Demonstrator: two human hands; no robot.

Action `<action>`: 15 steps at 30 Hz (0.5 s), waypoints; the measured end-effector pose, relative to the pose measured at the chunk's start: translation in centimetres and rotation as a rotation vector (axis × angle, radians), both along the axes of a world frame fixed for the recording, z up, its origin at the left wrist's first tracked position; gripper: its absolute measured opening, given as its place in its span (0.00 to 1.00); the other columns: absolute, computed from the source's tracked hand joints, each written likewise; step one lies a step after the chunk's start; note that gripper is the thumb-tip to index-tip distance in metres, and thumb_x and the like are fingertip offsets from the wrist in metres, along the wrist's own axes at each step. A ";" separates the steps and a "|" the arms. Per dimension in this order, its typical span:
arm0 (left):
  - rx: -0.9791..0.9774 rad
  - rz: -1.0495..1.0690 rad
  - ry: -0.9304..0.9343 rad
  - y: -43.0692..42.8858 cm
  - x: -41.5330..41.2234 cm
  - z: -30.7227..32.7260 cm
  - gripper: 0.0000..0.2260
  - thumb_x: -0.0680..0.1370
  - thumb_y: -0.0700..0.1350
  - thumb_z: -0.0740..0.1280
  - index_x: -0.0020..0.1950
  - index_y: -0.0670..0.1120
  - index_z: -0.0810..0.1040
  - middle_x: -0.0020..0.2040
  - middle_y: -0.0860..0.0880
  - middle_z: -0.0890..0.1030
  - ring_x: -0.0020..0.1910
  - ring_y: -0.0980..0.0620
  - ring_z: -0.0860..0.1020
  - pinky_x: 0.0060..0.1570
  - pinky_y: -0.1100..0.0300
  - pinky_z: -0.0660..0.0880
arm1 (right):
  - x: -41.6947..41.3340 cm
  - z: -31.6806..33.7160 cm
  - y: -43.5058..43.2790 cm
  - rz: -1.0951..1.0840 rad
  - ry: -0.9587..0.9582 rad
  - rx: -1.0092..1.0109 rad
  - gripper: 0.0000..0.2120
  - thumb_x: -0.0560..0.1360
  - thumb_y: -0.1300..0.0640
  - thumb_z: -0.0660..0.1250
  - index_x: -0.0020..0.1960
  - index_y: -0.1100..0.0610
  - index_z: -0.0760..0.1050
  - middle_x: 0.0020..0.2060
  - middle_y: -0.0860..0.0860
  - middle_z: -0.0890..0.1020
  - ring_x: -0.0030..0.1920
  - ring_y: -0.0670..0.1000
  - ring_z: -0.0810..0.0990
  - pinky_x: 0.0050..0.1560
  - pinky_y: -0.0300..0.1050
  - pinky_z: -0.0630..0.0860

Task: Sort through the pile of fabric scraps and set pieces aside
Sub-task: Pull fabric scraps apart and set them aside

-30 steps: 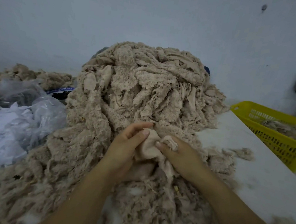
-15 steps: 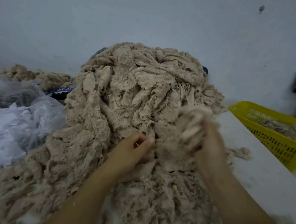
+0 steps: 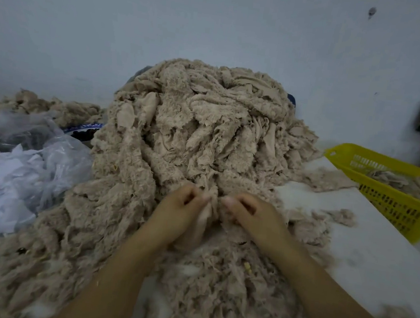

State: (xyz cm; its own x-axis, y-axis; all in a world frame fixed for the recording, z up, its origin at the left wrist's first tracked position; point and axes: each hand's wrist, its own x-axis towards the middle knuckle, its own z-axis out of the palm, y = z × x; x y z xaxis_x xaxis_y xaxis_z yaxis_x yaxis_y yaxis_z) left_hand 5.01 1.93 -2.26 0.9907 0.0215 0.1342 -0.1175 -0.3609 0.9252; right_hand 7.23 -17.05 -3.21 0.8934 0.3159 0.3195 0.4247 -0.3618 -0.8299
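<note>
I have both hands low at the near face of the pile of fabric scraps [image 3: 193,136], which heaps against the wall and spreads forward across the tabletop [image 3: 373,266]. The left hand [image 3: 180,212] and the right hand [image 3: 252,215] sit close together, fingers curled and thumbs in. They pinch one scrap [image 3: 207,210] between them, a smoother strip that hangs down just under the left fingertips. My read is that the two-handed pinch is there to tease this piece free of the fuzzy tangle around it, one hand anchoring while the other pulls (these scraps cling to each other badly).

The scrap lies right at the fingertips, touching both hands, with the bulk of the pile rising beyond them and more loose fibre under my wrists.

The yellow basket [image 3: 374,160] stands at the right edge of the tabletop, well apart from the hands, and already holds some beige pieces. I judge it to be the place for set-aside scraps. A clear plastic bag [image 3: 56,158] of white offcuts lies to the left of the pile, and a stray tuft [image 3: 337,215] sits on the tabletop between the pile and the basket.
</note>
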 end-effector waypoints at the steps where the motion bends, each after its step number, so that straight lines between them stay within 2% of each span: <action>1: -0.184 0.022 0.020 -0.1 -0.2 0.5 0.11 0.82 0.49 0.66 0.40 0.51 0.79 0.39 0.45 0.82 0.38 0.50 0.80 0.39 0.55 0.76 | -0.2 0.1 0.4 0.066 0.000 -0.022 0.14 0.72 0.28 0.62 0.49 0.34 0.78 0.49 0.34 0.81 0.49 0.36 0.79 0.45 0.31 0.75; 2: -0.318 0.011 0.046 -0.3 -0.5 1.0 0.11 0.81 0.50 0.66 0.39 0.53 0.81 0.40 0.44 0.83 0.37 0.49 0.81 0.37 0.54 0.77 | -0.4 0.2 0.8 0.118 0.015 -0.039 0.15 0.69 0.26 0.62 0.51 0.30 0.75 0.51 0.31 0.78 0.51 0.33 0.78 0.46 0.27 0.73; 4: -0.423 -0.021 0.073 -0.6 -0.9 1.3 0.13 0.81 0.50 0.65 0.38 0.55 0.82 0.42 0.44 0.84 0.37 0.49 0.81 0.35 0.56 0.77 | -0.5 0.2 1.5 0.178 0.056 -0.051 0.18 0.67 0.24 0.63 0.54 0.28 0.72 0.52 0.30 0.76 0.52 0.33 0.77 0.45 0.28 0.73; 6: -0.475 -0.038 0.102 -1.0 -1.1 1.2 0.13 0.81 0.50 0.66 0.38 0.54 0.83 0.43 0.44 0.84 0.38 0.50 0.82 0.35 0.57 0.78 | -0.4 0.0 1.8 0.162 0.048 -0.085 0.20 0.66 0.24 0.64 0.52 0.33 0.73 0.48 0.36 0.78 0.47 0.36 0.78 0.41 0.32 0.74; 8: -0.557 -0.046 0.124 -1.2 -1.1 1.2 0.10 0.79 0.51 0.67 0.40 0.52 0.84 0.42 0.45 0.85 0.38 0.50 0.83 0.34 0.57 0.80 | -0.1 -0.1 1.5 0.081 0.002 -0.165 0.22 0.67 0.27 0.65 0.48 0.43 0.74 0.43 0.44 0.77 0.42 0.41 0.76 0.39 0.41 0.74; 9: -0.605 -0.032 0.132 -1.2 -1.1 1.3 0.08 0.76 0.52 0.68 0.43 0.51 0.84 0.42 0.45 0.85 0.37 0.49 0.83 0.34 0.57 0.80 | 0.1 -0.2 1.4 0.062 -0.009 -0.184 0.19 0.69 0.31 0.67 0.45 0.46 0.73 0.41 0.45 0.76 0.39 0.41 0.74 0.38 0.43 0.72; 11: -0.717 -0.005 0.152 -0.8 -0.9 1.3 0.12 0.72 0.53 0.69 0.50 0.47 0.82 0.41 0.45 0.85 0.37 0.48 0.84 0.33 0.57 0.81 | 0.5 -0.2 1.0 0.070 -0.013 -0.193 0.12 0.74 0.40 0.69 0.41 0.46 0.70 0.39 0.45 0.72 0.35 0.39 0.71 0.34 0.38 0.67; 12: -0.797 -0.016 0.162 -0.7 -0.7 1.3 0.14 0.71 0.52 0.69 0.52 0.45 0.81 0.42 0.45 0.86 0.38 0.48 0.84 0.34 0.57 0.81 | 0.5 -0.3 0.9 0.077 -0.020 -0.219 0.11 0.76 0.41 0.68 0.42 0.45 0.70 0.39 0.45 0.72 0.35 0.38 0.70 0.33 0.36 0.66; 15: -0.971 -0.124 0.195 -0.1 -0.8 1.4 0.15 0.72 0.50 0.68 0.55 0.44 0.80 0.46 0.42 0.86 0.40 0.47 0.85 0.35 0.57 0.82 | 0.8 -0.6 0.8 0.086 -0.042 -0.297 0.08 0.78 0.45 0.65 0.46 0.47 0.70 0.45 0.45 0.70 0.42 0.38 0.69 0.38 0.38 0.65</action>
State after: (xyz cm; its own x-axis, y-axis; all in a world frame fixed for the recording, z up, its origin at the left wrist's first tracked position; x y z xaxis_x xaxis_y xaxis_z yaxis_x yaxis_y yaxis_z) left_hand 4.20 1.82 -0.90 0.9963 -0.0694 -0.0515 0.0819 0.5669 0.8197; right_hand 7.98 -16.22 -3.78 0.8473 0.4750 0.2376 0.4958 -0.5466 -0.6748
